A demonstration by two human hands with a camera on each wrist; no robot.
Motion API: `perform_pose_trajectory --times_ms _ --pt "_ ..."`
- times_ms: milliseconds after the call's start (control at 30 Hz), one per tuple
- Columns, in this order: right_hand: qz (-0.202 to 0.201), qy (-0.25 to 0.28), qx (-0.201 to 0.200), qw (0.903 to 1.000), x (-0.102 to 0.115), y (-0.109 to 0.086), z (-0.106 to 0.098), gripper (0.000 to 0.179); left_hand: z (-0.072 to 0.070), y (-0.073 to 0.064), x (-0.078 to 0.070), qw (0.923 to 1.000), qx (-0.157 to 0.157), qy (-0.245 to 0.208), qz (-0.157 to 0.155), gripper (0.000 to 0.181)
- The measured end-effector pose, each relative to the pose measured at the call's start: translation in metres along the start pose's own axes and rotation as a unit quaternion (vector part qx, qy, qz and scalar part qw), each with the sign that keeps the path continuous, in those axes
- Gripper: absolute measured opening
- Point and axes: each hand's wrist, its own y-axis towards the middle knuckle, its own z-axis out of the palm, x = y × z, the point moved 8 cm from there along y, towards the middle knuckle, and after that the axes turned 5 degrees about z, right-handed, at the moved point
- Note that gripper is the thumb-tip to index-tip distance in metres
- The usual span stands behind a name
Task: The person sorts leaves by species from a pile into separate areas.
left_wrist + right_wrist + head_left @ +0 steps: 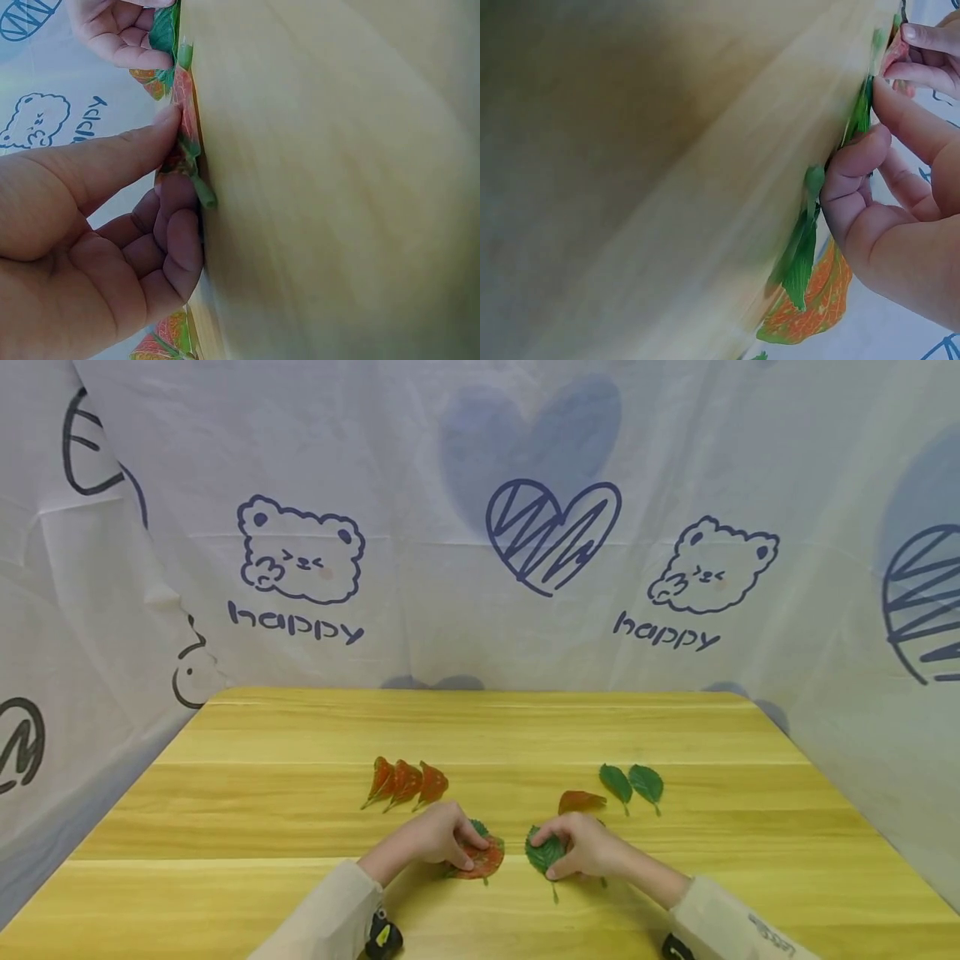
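Note:
Near the front middle of the wooden table, my left hand (pixel 444 832) pinches a red leaf (pixel 491 858) between thumb and fingers. Part of a green leaf (pixel 478 828) shows just behind it. In the left wrist view the thumb presses on the red leaf (pixel 186 112), low over the tabletop. To the right, my right hand (pixel 588 845) pinches a green leaf (pixel 545 853), its stem toward me. Another green leaf (pixel 802 262) lies by that hand's curled fingers in the right wrist view, mostly hidden by the hand in the head view.
Three overlapping red leaves (pixel 407 782) lie in a row at back left. Two green leaves, one left (pixel 616 783) and one right (pixel 647 784), lie at back right. A red-orange leaf (pixel 579 801) lies behind my right hand. A printed white cloth (pixel 420 610) hangs behind the table (pixel 495 727).

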Motion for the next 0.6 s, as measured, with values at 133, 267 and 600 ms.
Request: perform_pose_trajectory --times_ms 133,267,600 --pt "0.007 0.02 0.005 0.9998 0.0 -0.001 -0.003 0.029 0.0 0.0 -0.001 1.0 -0.001 -0.003 -0.003 0.024" --pt "0.012 0.062 0.008 0.998 -0.001 -0.003 -0.01 0.026 0.0 0.0 0.0 1.0 -0.002 -0.005 -0.008 0.024" --pt "0.026 0.149 -0.009 0.9884 -0.012 -0.017 -0.033 0.028 0.002 0.0 0.006 0.9992 0.001 -0.027 -0.03 0.025"
